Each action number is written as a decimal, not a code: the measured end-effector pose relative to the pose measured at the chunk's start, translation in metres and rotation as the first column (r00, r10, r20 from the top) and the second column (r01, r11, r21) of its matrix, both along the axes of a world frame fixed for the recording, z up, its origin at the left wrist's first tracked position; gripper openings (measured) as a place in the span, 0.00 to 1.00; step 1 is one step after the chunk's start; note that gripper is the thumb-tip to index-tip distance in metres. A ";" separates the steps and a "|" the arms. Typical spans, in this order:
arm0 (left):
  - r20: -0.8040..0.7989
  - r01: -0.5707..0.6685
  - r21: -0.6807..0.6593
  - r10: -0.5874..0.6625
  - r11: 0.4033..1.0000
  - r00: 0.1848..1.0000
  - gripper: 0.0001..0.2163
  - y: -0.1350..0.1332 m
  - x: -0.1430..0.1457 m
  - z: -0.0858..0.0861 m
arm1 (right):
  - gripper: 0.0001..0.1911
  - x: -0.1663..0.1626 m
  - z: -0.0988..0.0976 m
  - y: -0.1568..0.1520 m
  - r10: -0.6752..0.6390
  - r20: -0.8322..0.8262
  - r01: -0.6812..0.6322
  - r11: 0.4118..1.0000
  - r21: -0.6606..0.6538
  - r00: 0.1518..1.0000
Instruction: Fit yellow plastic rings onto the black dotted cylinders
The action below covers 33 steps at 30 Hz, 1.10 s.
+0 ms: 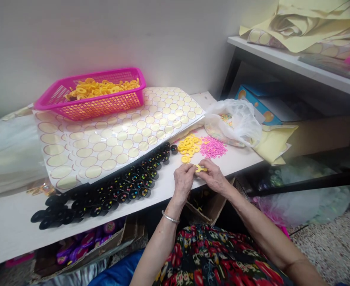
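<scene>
My left hand (183, 180) and my right hand (213, 176) meet at the table's front edge and together pinch a small yellow ring (200, 168). Just beyond them lies a loose pile of yellow rings (188, 146) and a patch of small pink beads (213, 147). To the left of my hands, rows of black round caps (124, 186) with coloured dots inside run diagonally along the white table (11, 226). A silver bangle sits on my left wrist.
A pink basket (94, 104) full of yellow rings stands at the back on sheets of round stickers (115, 137). A clear plastic bag (237, 121) lies to the right, by a blue box (260, 105) and yellow paper. Cardboard boxes sit under the table.
</scene>
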<state>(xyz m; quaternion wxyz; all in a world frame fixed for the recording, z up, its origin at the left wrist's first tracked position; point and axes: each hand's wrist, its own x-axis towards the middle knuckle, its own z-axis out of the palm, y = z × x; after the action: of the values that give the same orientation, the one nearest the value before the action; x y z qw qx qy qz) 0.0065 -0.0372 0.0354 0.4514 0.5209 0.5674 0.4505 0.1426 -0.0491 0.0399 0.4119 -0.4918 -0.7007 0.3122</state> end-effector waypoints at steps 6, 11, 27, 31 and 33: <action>-0.046 0.028 0.031 -0.027 0.999 0.999 0.06 0.002 -0.001 -0.001 | 0.06 -0.002 -0.002 0.000 -0.017 -0.048 0.016 1.000 -0.020 0.999; -0.085 0.040 0.053 -0.035 0.998 0.996 0.07 0.001 -0.002 0.000 | 0.07 -0.004 -0.008 -0.002 -0.045 -0.158 0.030 0.995 -0.095 0.986; 0.031 0.017 0.040 -0.018 0.999 0.999 0.07 0.004 0.003 -0.009 | 0.12 -0.023 0.002 0.000 -0.297 -0.275 0.154 0.884 -0.442 0.914; 0.157 0.078 0.006 -0.078 0.997 0.985 0.08 0.003 0.003 -0.009 | 0.14 -0.025 -0.002 -0.003 -0.297 -0.345 0.142 0.901 -0.409 0.891; 0.216 0.100 -0.022 -0.093 0.995 0.972 0.10 0.000 0.003 -0.007 | 0.16 -0.026 -0.005 -0.004 -0.288 -0.374 0.127 0.907 -0.401 0.881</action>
<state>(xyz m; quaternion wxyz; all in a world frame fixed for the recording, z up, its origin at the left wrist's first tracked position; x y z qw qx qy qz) 0.0091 -0.0368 0.0285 0.5401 0.4887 0.4964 0.4722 0.1169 -0.0530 0.0350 0.4874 -0.5530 -0.4657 0.4896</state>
